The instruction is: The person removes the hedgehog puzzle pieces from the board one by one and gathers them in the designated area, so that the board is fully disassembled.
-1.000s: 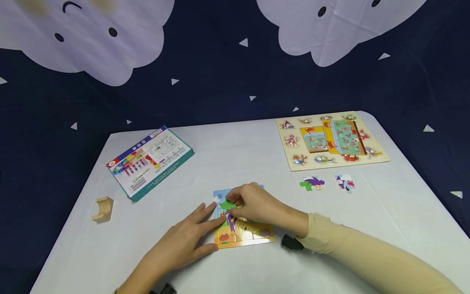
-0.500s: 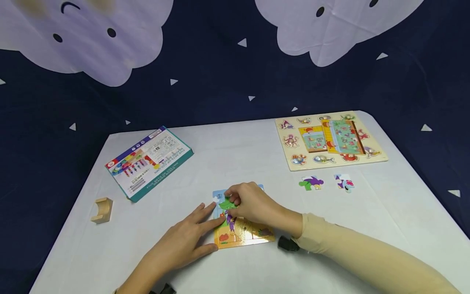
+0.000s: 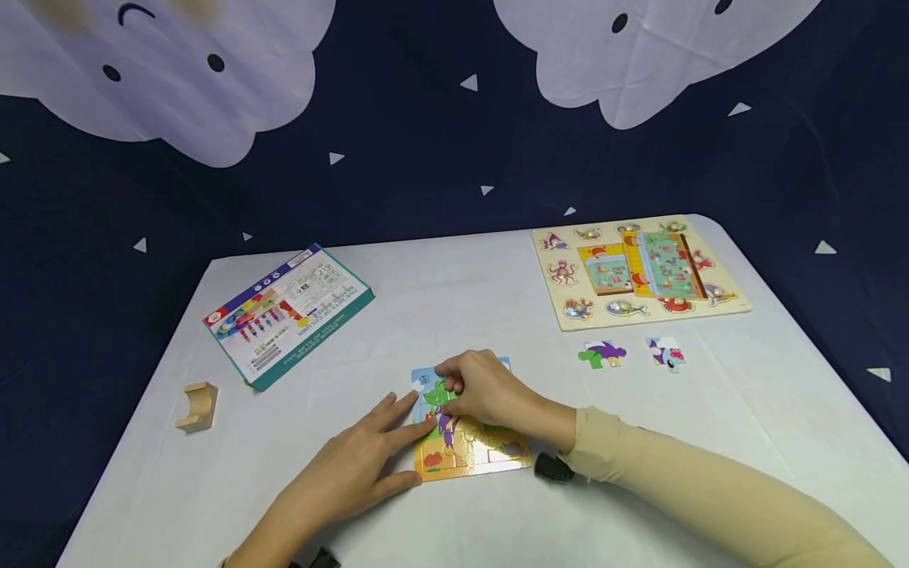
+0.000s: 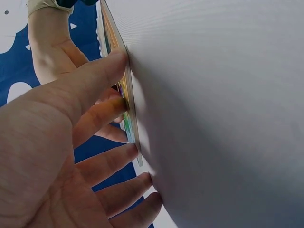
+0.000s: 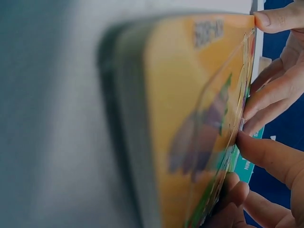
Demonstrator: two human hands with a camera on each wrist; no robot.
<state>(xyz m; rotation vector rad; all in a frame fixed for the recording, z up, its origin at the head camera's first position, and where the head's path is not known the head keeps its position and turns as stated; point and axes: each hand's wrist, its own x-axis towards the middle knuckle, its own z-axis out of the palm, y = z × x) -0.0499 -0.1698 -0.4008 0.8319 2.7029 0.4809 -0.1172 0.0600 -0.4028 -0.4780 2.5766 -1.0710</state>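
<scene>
Glossy jigsaw puzzle (image 3: 472,459), orange, green, blue

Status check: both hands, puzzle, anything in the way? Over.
Left hand spread, touching left side of puzzle. Right hand over puzzle's upper part, grip unclear. Two loose pieces off to the right. Right hand blocks part of view.

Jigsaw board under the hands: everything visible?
The jigsaw board looks like thick, glossy card with a rounded corner. It lies flat on the white table, printed blue along the far edge, orange along the near one, with green and purple shapes; joint lines show. The left hand touches its left side; the right hand touches and partly hides it; whether it pinches a piece is unclear.
</scene>
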